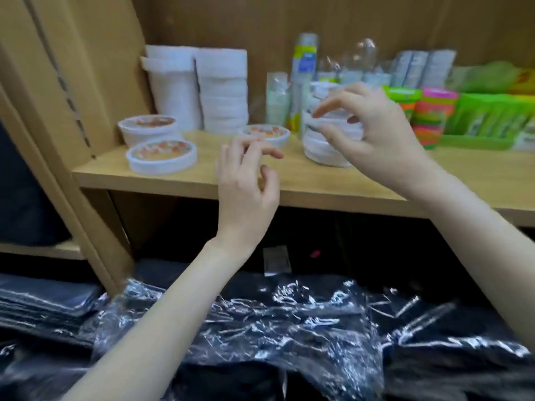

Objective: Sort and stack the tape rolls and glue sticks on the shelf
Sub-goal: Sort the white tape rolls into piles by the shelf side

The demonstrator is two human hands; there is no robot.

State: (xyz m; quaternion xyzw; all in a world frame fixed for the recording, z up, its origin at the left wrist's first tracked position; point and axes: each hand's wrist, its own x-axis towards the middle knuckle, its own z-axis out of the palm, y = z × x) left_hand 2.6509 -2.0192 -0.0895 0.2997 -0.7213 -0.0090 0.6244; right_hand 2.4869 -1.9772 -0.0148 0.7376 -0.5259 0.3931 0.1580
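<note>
**Both hands over the shelf, nothing gripped**

Your left hand (246, 180) hovers above the front edge of the wooden shelf (202, 180), fingers loosely curled, thumb near the fingertips, holding nothing. Your right hand (373, 140) is raised over the short stack of white tape rolls (324, 146) standing mid-shelf. Its fingers are spread and bent, the forefinger stretched out above the top roll. Whether the fingertips touch the stack you cannot tell; motion blur softens that spot.

Left of that stack, three round white-rimmed tape rolls with orange-patterned tops (162, 154) lie flat on the shelf: two near the left end, one just beyond your left fingertips. Behind them, against the back wall, stand two tall white stacks (199, 88), side by side and touching.

Behind the short stack, clear wrapped packets and a tall tube with a yellow-green label (302, 82) stand upright. Right of it, bright green, pink and orange packages (428, 114) crowd the shelf.

Below the shelf, dark goods in crinkled clear plastic (275, 328) lie heaped.
</note>
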